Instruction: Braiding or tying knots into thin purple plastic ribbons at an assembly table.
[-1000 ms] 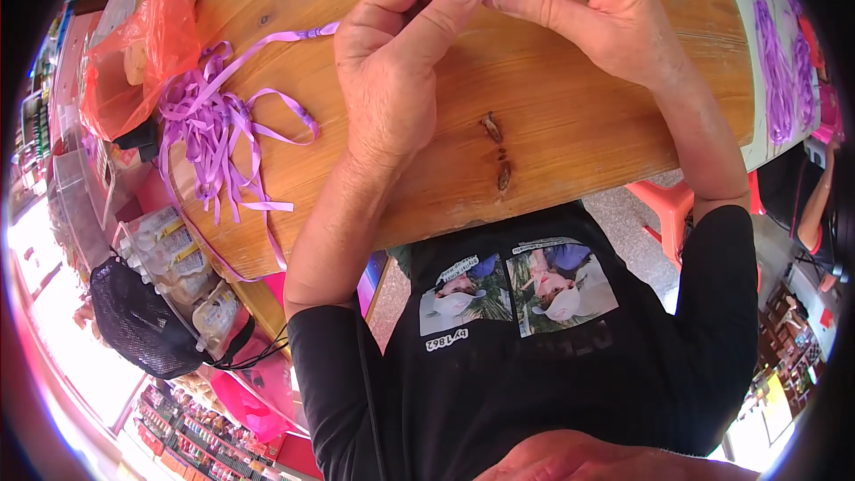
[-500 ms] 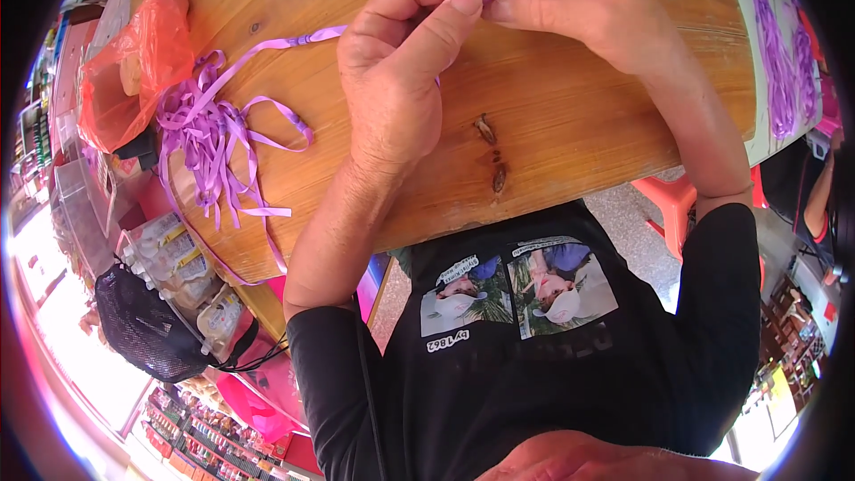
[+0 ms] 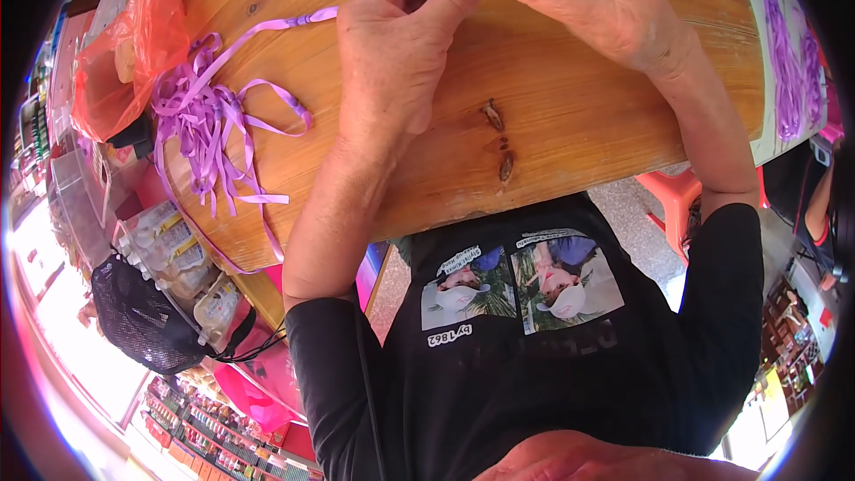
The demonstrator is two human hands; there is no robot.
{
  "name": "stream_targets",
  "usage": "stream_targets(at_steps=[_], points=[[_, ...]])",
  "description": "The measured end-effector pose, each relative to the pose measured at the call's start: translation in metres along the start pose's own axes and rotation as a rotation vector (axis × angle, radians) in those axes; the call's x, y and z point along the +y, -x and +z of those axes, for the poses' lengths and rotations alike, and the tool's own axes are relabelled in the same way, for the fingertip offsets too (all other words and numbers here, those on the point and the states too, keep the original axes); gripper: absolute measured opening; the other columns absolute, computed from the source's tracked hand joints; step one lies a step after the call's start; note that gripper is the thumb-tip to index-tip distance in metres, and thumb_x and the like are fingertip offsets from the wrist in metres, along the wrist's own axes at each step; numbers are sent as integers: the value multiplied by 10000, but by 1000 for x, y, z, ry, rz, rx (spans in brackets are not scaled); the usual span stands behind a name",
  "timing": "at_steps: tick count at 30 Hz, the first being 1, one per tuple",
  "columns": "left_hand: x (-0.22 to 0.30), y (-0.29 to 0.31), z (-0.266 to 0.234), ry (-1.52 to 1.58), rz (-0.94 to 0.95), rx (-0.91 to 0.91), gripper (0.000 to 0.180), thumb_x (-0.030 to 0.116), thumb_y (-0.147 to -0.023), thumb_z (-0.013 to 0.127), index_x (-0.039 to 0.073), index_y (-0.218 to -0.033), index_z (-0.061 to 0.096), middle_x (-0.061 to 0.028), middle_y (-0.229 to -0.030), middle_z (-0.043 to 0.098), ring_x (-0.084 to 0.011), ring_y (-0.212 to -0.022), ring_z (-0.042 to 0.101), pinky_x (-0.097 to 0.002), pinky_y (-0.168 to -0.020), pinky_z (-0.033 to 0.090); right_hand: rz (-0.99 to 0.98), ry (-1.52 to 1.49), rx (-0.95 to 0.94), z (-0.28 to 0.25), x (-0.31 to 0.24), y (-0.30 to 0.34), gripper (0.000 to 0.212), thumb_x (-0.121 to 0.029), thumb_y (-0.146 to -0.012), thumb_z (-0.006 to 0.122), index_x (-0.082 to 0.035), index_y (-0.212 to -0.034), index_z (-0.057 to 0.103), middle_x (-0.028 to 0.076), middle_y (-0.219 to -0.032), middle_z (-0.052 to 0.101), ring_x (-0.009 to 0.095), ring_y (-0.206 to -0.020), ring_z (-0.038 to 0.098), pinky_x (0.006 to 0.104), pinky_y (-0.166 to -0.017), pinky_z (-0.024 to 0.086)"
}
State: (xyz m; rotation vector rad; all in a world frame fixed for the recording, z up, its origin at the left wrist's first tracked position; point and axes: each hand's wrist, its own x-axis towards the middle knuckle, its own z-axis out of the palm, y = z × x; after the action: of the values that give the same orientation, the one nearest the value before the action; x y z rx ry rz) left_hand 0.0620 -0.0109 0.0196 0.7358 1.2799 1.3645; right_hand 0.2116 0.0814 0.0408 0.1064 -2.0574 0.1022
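A narrow purple ribbon (image 3: 267, 27) with darker purple bands runs from the left across the wooden tabletop into my left hand (image 3: 392, 49). That hand is closed, its thumb and forefinger pinching near the top edge. My right hand (image 3: 592, 4) meets it there, fingers stretched together and fingertips against the left fingertips. The ribbon's end between the fingers is hidden now, as is the right thumb. A loose tangled heap of the same purple ribbon (image 3: 200, 125) lies left of my left forearm, with a strand hanging over the table's edge.
The wooden table (image 3: 570, 116) spans the area under my hands. An orange-red plastic bag (image 3: 147, 27) stands at its left. More purple ribbons (image 3: 784, 71) lie on a white surface to the right. Below are a red stool (image 3: 670, 196), a black mesh bag (image 3: 142, 321) and clear containers (image 3: 169, 245).
My right hand has turned and lowered its fingers over the pinch, covering the small ribbon loop that showed between the fingertips. My left hand has shifted slightly upward.
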Motion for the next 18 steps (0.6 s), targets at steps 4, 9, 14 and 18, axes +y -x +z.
stream_targets(at_steps=[4,9,14,18], points=[[-1,-7,-9,49,-56,-160,173,44,-839,618,-58,-978,612,11,-724,542,-39,-536,372,-185,-476,264,259,-4,-336,-24,-12,-13,267,-32,-683,641,8,-947,640,87,-833,588,228,-760,561,311,-673,427],[-2,-6,-5,32,24,-111,165,28,-818,640,-58,-957,619,14,-702,536,-35,-524,358,-187,-465,246,308,94,-280,-19,-5,-3,203,-52,-683,698,-50,-881,655,57,-803,598,211,-737,558,303,-646,423],[-4,-6,-6,17,93,-28,156,36,-818,646,-51,-946,625,21,-715,548,-28,-532,357,-182,-464,240,521,-20,-258,-22,-12,-11,153,-68,-700,729,-74,-828,645,53,-788,606,218,-706,567,305,-614,427],[-2,-4,3,-20,129,-35,131,68,-810,676,-21,-899,641,17,-763,604,-23,-670,508,-151,-583,399,414,-184,-26,2,5,14,133,-52,-711,714,-65,-814,630,72,-775,600,238,-697,577,315,-602,434]])
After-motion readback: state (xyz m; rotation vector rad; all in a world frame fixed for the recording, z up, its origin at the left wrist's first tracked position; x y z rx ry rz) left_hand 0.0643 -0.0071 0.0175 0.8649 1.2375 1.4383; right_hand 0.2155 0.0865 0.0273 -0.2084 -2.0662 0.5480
